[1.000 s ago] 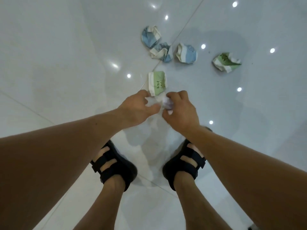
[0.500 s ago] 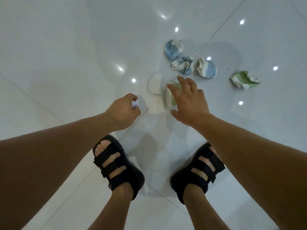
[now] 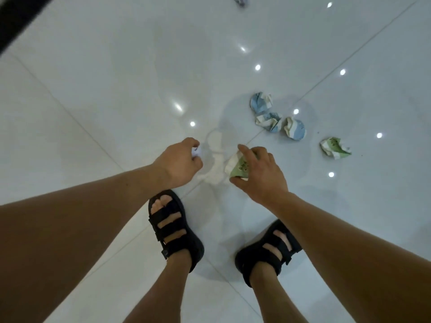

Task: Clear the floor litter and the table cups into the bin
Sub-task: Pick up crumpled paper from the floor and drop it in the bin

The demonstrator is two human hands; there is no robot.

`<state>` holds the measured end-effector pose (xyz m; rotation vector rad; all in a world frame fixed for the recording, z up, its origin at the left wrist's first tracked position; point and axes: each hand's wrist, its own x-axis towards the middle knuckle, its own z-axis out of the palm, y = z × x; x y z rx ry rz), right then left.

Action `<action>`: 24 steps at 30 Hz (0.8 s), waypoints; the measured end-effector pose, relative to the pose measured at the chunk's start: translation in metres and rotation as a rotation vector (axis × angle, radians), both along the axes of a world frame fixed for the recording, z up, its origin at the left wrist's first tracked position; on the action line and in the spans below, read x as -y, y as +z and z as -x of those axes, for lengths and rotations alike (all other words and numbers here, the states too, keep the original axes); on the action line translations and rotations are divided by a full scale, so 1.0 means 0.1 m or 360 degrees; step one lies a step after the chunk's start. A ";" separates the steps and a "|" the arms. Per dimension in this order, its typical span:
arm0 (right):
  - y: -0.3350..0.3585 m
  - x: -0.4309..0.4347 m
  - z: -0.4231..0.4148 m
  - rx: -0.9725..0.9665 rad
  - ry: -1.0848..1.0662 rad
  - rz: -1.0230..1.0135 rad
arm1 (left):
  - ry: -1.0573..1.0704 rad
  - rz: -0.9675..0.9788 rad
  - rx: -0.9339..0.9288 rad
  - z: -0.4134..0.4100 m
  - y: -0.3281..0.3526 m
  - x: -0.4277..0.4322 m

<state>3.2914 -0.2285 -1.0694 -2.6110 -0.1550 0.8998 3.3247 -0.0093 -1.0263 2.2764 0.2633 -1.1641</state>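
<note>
My right hand (image 3: pixel 261 176) grips a crushed green-and-white paper cup (image 3: pixel 236 167) just above the white tiled floor. My left hand (image 3: pixel 180 163) is closed on a small white scrap of paper (image 3: pixel 196 152) that peeks out between its fingers. Three crushed blue-and-white cups lie on the floor beyond my right hand: one farthest (image 3: pixel 260 104), one in the middle (image 3: pixel 268 121), one to the right (image 3: pixel 294 128). Another crushed green-and-white cup (image 3: pixel 335 148) lies further right. No bin or table is in view.
My two feet in black strap sandals (image 3: pixel 173 229) (image 3: pixel 268 250) stand on the glossy floor below my hands. A dark edge (image 3: pixel 16 17) crosses the top left corner. A small greyish object (image 3: pixel 239 0) lies at the top edge.
My right hand has closed around the green cup that it was reaching over and lifted it. My left hand stays shut on the white scrap. The view has tilted, shifting the litter right.
</note>
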 end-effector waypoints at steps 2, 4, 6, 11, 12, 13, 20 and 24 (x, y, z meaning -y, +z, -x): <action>0.46 -0.09 -0.15 0.0031 -0.0001 -0.0061 | 0.0049 0.0016 0.0064 -0.16 0.41 -0.06; 0.98 -0.20 -0.33 0.0087 -0.0002 -0.0131 | 0.0096 0.0032 0.0141 -0.31 0.90 -0.14; 1.54 -0.33 -0.53 0.0135 0.0021 -0.0197 | 0.0154 0.0075 0.0218 -0.45 1.45 -0.24; 3.01 -0.70 -0.99 0.0267 0.0162 -0.0231 | 0.0303 0.0049 0.0376 -0.59 2.91 -0.62; 3.30 -0.78 -1.04 0.0295 0.0180 -0.0246 | 0.0328 0.0038 0.0407 -0.57 3.18 -0.69; 3.59 -0.87 -1.09 0.0329 0.0208 -0.0271 | 0.0356 0.0027 0.0438 -0.55 3.45 -0.77; 5.27 -1.45 -1.05 0.0376 0.0485 -0.0354 | 0.0695 -0.0085 0.0588 0.10 5.03 -1.25; 5.97 -1.72 -0.85 0.0350 0.0697 -0.0399 | 0.0972 -0.0110 0.0657 0.68 5.73 -1.46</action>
